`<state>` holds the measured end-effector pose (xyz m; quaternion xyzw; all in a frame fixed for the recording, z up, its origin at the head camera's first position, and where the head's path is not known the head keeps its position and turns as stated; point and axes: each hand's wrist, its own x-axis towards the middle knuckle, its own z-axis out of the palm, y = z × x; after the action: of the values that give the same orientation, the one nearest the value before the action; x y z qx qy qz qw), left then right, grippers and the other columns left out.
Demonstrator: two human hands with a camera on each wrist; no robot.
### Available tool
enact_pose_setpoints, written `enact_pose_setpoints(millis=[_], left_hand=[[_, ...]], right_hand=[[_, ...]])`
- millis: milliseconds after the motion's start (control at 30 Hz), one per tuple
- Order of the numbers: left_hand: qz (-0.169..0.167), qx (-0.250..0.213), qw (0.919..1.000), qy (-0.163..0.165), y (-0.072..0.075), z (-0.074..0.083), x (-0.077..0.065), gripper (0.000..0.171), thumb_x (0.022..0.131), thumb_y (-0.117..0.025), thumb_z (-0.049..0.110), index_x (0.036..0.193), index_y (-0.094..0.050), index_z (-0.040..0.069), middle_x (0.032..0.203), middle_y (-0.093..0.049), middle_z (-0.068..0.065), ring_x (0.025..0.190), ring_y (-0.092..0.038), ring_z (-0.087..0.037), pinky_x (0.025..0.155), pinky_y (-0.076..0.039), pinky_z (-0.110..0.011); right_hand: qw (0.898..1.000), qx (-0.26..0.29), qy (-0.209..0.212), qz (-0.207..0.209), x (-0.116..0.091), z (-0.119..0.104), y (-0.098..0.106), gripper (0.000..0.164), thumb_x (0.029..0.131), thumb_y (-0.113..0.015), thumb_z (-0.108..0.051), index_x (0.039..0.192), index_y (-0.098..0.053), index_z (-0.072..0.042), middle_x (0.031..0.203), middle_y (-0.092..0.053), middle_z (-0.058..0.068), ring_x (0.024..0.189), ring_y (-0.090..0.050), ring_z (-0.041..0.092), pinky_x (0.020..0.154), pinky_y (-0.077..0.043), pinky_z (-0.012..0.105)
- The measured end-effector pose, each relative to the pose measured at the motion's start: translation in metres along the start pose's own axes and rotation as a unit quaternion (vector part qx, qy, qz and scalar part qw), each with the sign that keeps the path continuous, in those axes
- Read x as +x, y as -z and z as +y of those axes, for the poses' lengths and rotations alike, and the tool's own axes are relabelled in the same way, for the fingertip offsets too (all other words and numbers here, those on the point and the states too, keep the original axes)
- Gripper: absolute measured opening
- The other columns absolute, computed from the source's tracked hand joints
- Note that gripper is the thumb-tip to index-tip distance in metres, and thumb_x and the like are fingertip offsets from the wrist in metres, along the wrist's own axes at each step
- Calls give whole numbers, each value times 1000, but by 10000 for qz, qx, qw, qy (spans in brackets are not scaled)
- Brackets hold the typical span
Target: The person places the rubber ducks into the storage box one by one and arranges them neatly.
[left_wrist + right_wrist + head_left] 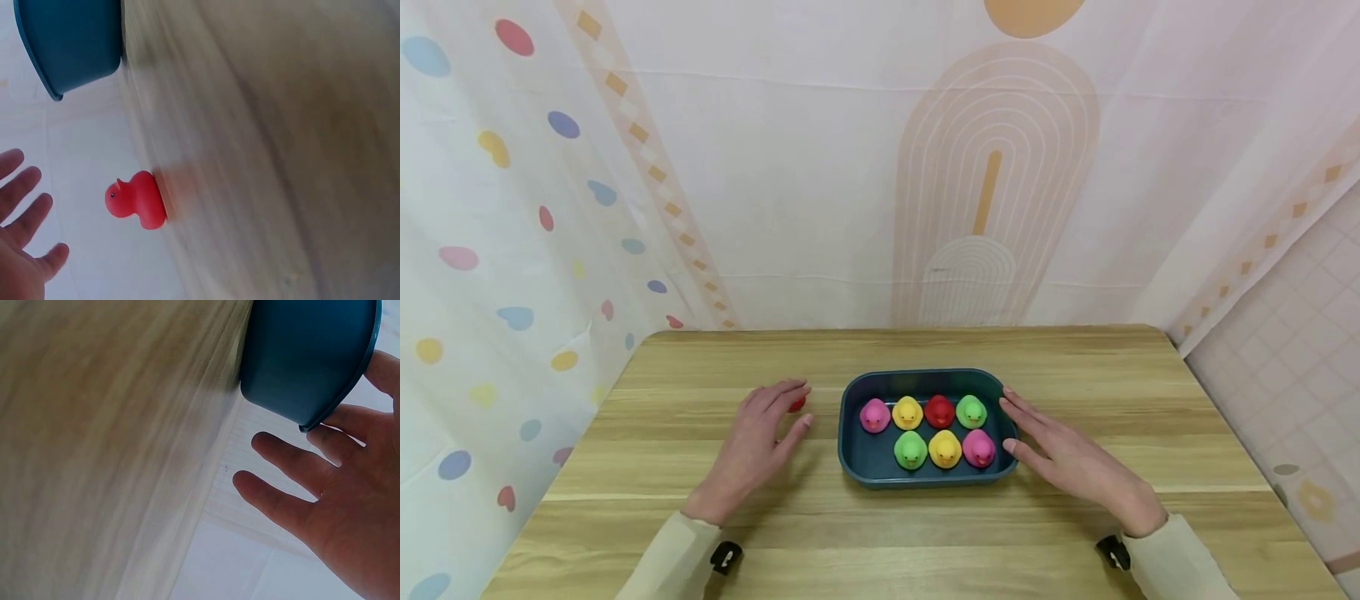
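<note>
A red rubber duck [145, 200] stands upright on the wooden table, mostly hidden behind my left hand [758, 446] in the head view. That hand hovers over it with fingers spread and thumb apart, gripping nothing. To the right is a dark teal tray [865, 477] with two rows of small rubber ducks in pink, yellow, red and green. My right hand [1067, 454] is at the tray's right end, its fingertips right at the rim and its fingers loosely extended. Two of its fingers reach past the rim in the right wrist view.
The wooden table [925, 542] runs back to a patterned curtain [820, 192]. Another curtain with coloured dots hangs along the left side. A black band [726, 557] is on the left wrist and another black band [1112, 552] on the right.
</note>
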<state>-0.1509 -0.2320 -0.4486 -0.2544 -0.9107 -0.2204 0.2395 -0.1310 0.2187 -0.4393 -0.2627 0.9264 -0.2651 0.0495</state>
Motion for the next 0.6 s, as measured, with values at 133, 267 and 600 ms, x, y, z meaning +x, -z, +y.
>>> enact_pose_setpoints(millis=[133, 267, 600], left_hand=[[-189, 117, 9993, 286, 1, -5, 3, 47, 94, -76, 21, 132, -65, -5, 138, -62, -22, 126, -58, -42, 110, -38, -66], [-331, 197, 9981, 474, 0, -11, 6, 48, 95, -76, 24, 132, -65, -5, 138, -61, -23, 127, -57, -43, 109, -38, -69], [-726, 359, 9934, 808, -3, -26, 12, 52, 97, -74, 30, 133, -63, -5, 139, -60, -25, 127, -56, -44, 110, -39, -67]], right_hand=[[10000, 8, -7, -3, 0, 0, 0, 64, 110, -50, -41, 161, -36, -5, 170, -25, 13, 147, -39, 42, 113, -39, 62], [10000, 8, 7, -5, 0, 1, 0, 64, 110, -50, -41, 161, -36, -5, 170, -25, 13, 147, -39, 42, 113, -39, 62], [10000, -35, 67, 19, 0, 2, 0, 63, 110, -51, -40, 160, -36, -5, 169, -26, 13, 147, -40, 41, 113, -39, 61]])
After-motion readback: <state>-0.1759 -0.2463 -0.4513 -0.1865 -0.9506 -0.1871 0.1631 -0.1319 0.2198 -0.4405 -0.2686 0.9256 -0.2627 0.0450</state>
